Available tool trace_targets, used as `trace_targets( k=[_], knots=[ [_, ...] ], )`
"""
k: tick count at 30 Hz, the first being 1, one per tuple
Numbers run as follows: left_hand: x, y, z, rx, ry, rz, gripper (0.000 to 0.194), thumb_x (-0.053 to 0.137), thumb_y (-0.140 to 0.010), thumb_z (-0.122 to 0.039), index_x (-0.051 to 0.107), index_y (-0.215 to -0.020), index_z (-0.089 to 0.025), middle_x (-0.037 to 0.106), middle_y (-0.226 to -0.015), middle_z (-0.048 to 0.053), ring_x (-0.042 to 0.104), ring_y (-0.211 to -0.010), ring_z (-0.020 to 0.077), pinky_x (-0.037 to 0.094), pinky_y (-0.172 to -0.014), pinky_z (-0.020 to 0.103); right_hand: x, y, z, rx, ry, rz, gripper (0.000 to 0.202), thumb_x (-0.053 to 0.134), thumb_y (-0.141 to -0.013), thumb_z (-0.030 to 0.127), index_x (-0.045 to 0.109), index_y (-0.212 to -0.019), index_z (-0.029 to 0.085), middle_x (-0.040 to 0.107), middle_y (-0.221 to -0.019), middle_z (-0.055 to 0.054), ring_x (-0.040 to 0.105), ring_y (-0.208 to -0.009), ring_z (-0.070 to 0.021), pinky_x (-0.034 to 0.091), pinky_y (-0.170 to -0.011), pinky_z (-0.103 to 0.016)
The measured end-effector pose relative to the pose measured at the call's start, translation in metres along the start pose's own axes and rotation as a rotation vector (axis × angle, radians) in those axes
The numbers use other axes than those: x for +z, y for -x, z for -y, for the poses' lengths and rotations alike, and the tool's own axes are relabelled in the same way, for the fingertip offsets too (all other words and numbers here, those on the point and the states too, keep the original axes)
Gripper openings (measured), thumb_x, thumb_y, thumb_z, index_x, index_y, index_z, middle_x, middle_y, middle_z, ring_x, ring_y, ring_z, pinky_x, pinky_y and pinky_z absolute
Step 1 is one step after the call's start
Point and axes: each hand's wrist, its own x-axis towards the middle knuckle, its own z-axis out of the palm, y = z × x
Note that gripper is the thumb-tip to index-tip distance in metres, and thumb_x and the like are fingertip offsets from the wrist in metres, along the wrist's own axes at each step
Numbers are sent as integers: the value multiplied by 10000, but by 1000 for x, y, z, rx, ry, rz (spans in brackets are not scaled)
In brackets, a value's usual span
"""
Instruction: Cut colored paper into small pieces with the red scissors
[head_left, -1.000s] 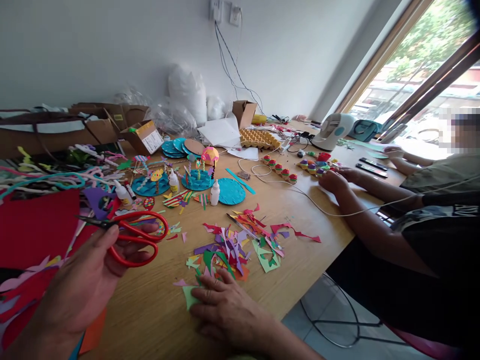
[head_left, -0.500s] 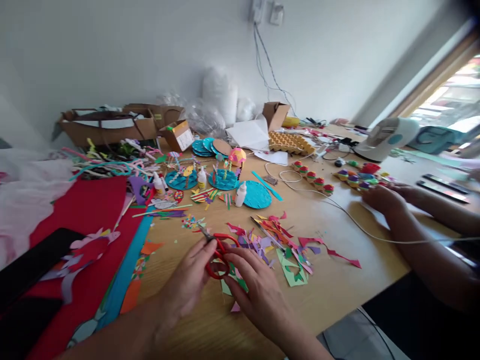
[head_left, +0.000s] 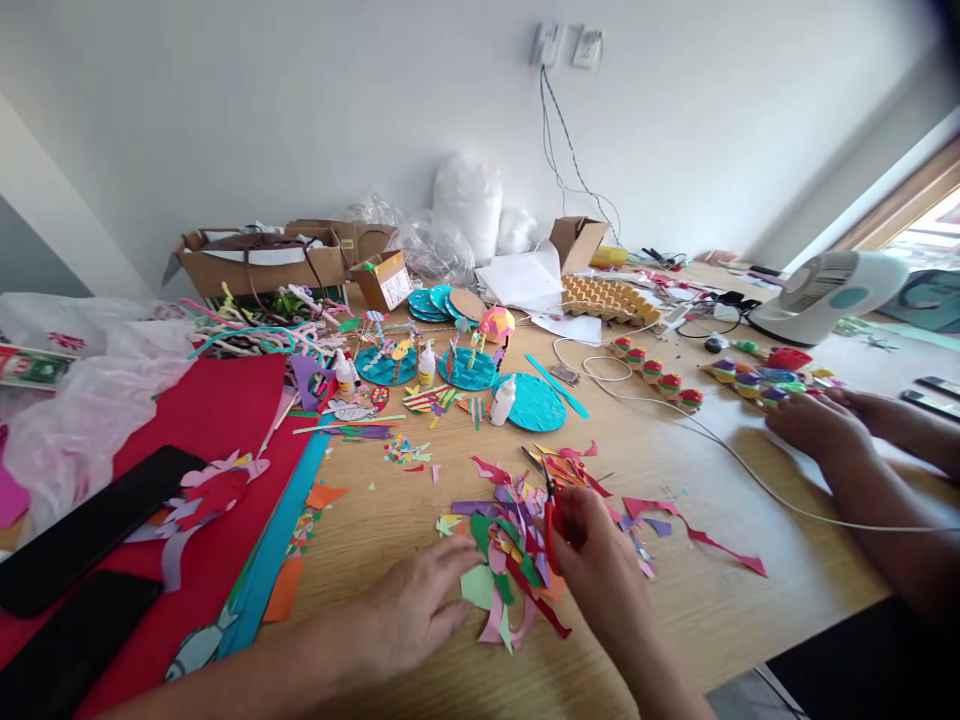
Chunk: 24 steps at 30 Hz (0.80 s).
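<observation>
My right hand (head_left: 596,550) is closed around the red handles of a pair of scissors (head_left: 551,500). Their dark blades point away from me, slightly parted, over a heap of coloured paper scraps (head_left: 510,545). At the heap's left edge my left hand (head_left: 420,600) reaches in with fingers stretched, near a pale green scrap (head_left: 477,587); whether the fingertips touch it I cannot tell. A blue disc (head_left: 534,403) and a white glue bottle (head_left: 502,402) stand beyond the scraps.
Another person's hands (head_left: 821,430) work at the right beside painted egg-carton pieces (head_left: 746,380). A white cable (head_left: 739,470) crosses the table. Red paper sheets (head_left: 217,400) and black phone-like slabs (head_left: 97,525) lie left. A white fan (head_left: 825,290) stands back right.
The scissors, earlier between both hands, are now in my right hand alone and farther right. My left hand has let go and moved down to the scraps. The view has shifted left.
</observation>
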Motion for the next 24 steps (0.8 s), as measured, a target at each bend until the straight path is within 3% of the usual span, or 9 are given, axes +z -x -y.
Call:
trace_targets(
  k=[2, 5, 8, 11, 16, 24],
  knots=[
    [1, 8, 13, 7, -327, 61, 462, 535, -745, -87, 534, -1203, -146, 437, -1381, 144, 372, -1274, 292, 292, -1066, 456, -9, -4, -9, -2, 110, 53, 138, 445, -776, 314, 473, -680, 218, 559, -541, 1, 490, -483, -143, 365, -484, -237],
    [4, 16, 28, 28, -531, 60, 527, 542, -756, -94, 466, -1270, -178, 401, -1409, 132, 352, -1291, 278, 317, -1058, 457, -11, -6, -13, 11, 203, 166, 199, 448, -792, 308, 496, -626, 210, 549, -520, 5, 456, -471, -134, 316, -474, -230],
    [7, 19, 34, 50, -587, 56, 553, 576, -767, -144, 438, -1298, -213, 382, -1423, 111, 336, -1301, 280, 309, -1062, 465, -1, -6, -9, -32, 197, 343, 67, 493, -756, 225, 555, -762, 200, 603, -636, -1, 511, -566, -145, 331, -526, -222],
    [9, 19, 35, 70, -612, 64, 566, 607, -760, -163, 441, -1298, -226, 363, -1432, 109, 318, -1310, 284, 290, -1068, 475, 12, -8, -3, -105, 162, 477, 162, 462, -774, 168, 560, -900, 197, 628, -744, -9, 547, -661, -150, 341, -576, -215],
    [12, 14, 33, 53, -680, 102, 586, 630, -753, -192, 436, -1304, -221, 315, -1446, 145, 280, -1323, 303, 279, -1058, 505, 26, -19, -1, -158, 191, 527, 191, 481, -766, 141, 556, -937, 182, 629, -859, -42, 554, -766, -167, 315, -606, -224],
    [22, 6, 36, 124, -703, 100, 622, 621, -767, -260, 380, -1339, -232, 318, -1449, 139, 263, -1331, 303, 255, -1059, 523, 38, -30, -5, -212, 238, 583, 186, 494, -708, 59, 546, -847, 171, 614, -844, -47, 524, -746, -155, 284, -609, -224]
  ],
)
